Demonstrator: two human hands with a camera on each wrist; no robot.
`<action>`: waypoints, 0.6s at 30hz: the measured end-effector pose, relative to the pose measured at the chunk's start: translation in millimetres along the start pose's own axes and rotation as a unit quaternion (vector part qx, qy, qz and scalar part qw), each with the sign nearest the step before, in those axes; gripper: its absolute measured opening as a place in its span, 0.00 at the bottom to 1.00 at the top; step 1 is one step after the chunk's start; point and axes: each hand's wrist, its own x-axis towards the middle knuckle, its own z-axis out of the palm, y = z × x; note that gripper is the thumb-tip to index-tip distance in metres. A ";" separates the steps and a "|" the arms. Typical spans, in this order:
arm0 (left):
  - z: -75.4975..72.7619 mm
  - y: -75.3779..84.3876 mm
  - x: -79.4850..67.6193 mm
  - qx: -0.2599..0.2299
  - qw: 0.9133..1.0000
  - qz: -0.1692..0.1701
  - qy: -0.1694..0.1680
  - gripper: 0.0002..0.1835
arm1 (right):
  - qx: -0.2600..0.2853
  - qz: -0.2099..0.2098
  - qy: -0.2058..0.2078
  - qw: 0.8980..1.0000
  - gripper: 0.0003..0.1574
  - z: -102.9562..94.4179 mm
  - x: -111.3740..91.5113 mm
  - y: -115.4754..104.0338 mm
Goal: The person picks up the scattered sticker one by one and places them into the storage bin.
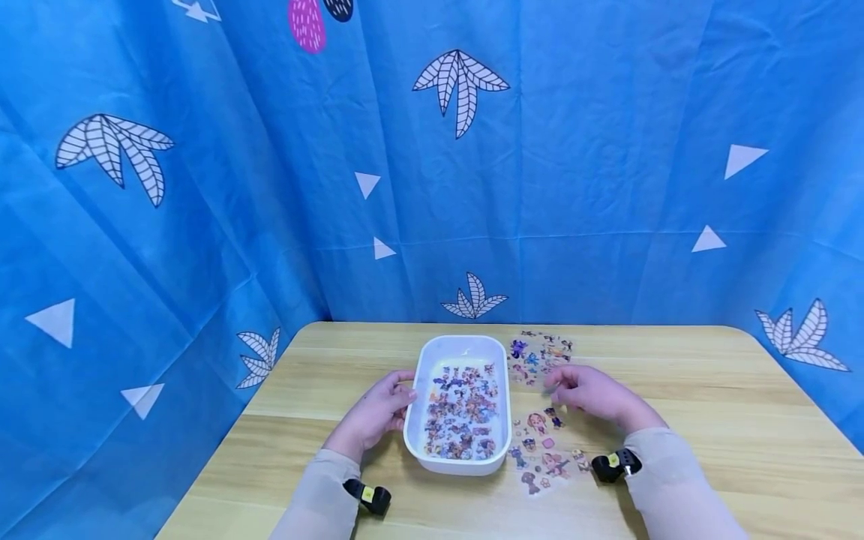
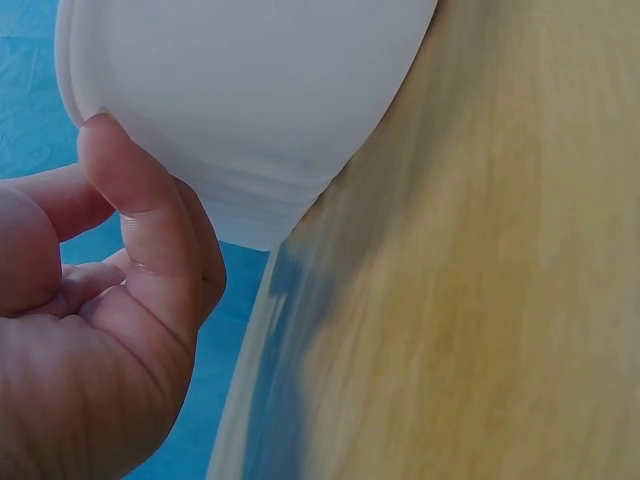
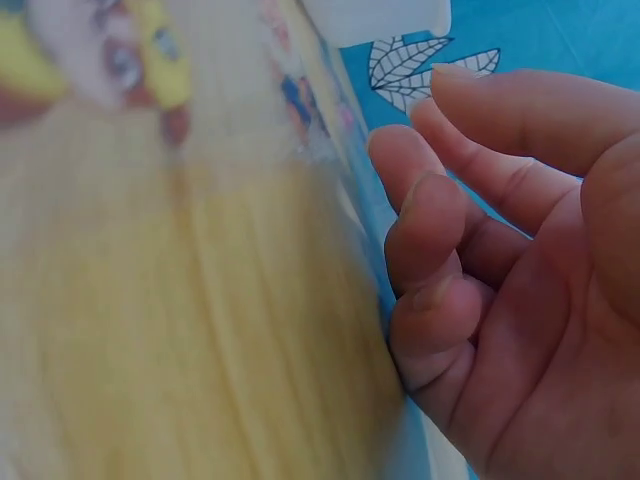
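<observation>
One white tray (image 1: 459, 466) of stickers (image 1: 461, 412) sits left of sticker sheets (image 1: 556, 465), the left hand (image 1: 373, 411) gripping its left rim, the right hand (image 1: 594, 391) loosely curled around nothing, with tabletop (image 1: 715, 390) extending to the right edge.

Curtained-off corner, wider room type indeterminate: blue fabric (image 1: 607, 112) printed with white leaves (image 1: 466, 105) and pale triangles (image 1: 61, 321) hangs in folds behind the light wood-grain table (image 1: 709, 405) and along its left side.
</observation>
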 end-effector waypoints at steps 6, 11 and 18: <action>0.4 2.4 -0.3 0.005 1.000 -0.002 0.001 0.28 | -0.032 -0.005 0.003 0.999 0.13 1.2 -1.3 5.4; 0.8 0.9 0.7 0.003 1.000 -0.003 0.000 0.28 | -0.051 -0.007 0.004 0.999 0.13 2.4 -3.7 6.0; 0.0 0.1 -0.4 0.004 1.000 0.005 0.000 0.28 | -0.061 0.002 0.010 0.998 0.15 8.0 -3.1 2.7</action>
